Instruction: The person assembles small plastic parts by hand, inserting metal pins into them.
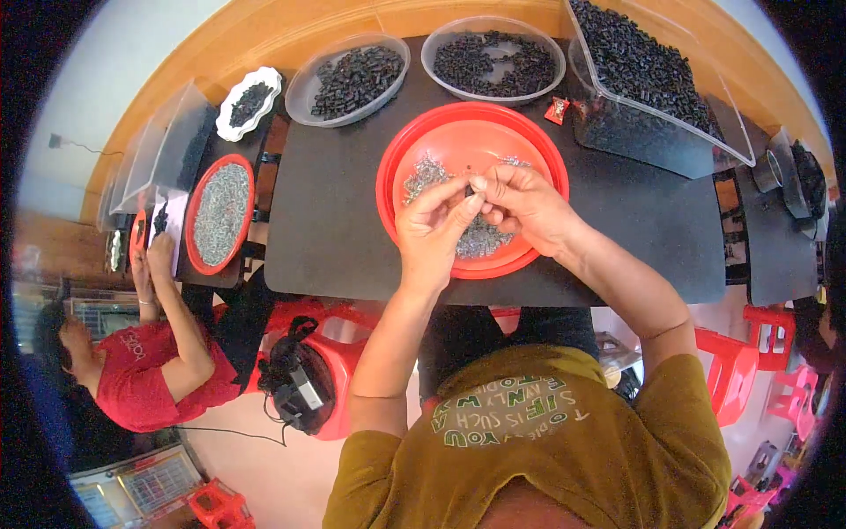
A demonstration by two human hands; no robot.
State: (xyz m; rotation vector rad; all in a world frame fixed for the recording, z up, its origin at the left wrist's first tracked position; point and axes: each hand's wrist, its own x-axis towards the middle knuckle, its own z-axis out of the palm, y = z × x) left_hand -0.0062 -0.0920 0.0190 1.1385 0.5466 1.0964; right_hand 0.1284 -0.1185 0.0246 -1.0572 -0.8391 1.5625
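Note:
Above a round red basin (385, 189), my left hand (430, 222) and my right hand (531, 204) meet at the fingertips. Both are closed in a pinch around a small black part (471, 189), mostly covered by the thumbs and fingers. Small shiny metal pieces (426, 174) lie in loose heaps in the basin, and more of these metal pieces show beneath my hands. The exact kind of the black part is too small to make out.
Behind the basin stand two clear round bowls (310, 113) of black parts, and a large clear bin (643, 106) heaped with them at right. A small red packet (557, 110) lies nearby. At left, a person in a red shirt (159, 375) works beside a red tray (196, 256) of metal pieces.

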